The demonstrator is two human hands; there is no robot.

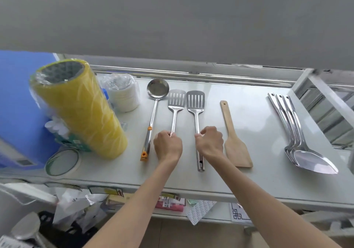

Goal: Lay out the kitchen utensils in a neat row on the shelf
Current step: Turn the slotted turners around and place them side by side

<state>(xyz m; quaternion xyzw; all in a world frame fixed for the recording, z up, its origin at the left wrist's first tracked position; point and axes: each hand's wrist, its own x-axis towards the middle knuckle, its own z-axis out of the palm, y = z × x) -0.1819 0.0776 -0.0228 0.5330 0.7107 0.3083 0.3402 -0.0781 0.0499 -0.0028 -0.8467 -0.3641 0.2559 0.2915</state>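
Observation:
On the white shelf [254,171] lie, from left to right, a steel ladle [153,104] with orange fittings, two slotted steel spatulas, a wooden spatula [234,138] and a stack of large steel spoons [298,133]. My left hand [167,146] grips the handle of the left slotted spatula [175,102]. My right hand [209,141] pinches the handle of the right slotted spatula [195,102]. Both spatulas lie flat, heads pointing away, roughly parallel to the ladle. The spoons lie at a slant at the far right.
A tall yellow wrapped roll stack [80,110] stands at the left beside stacked white cups in plastic [124,92] and a tape ring [62,161]. A blue panel [17,98] fills the far left. A metal rail [191,75] runs along the back. Clutter lies below the shelf.

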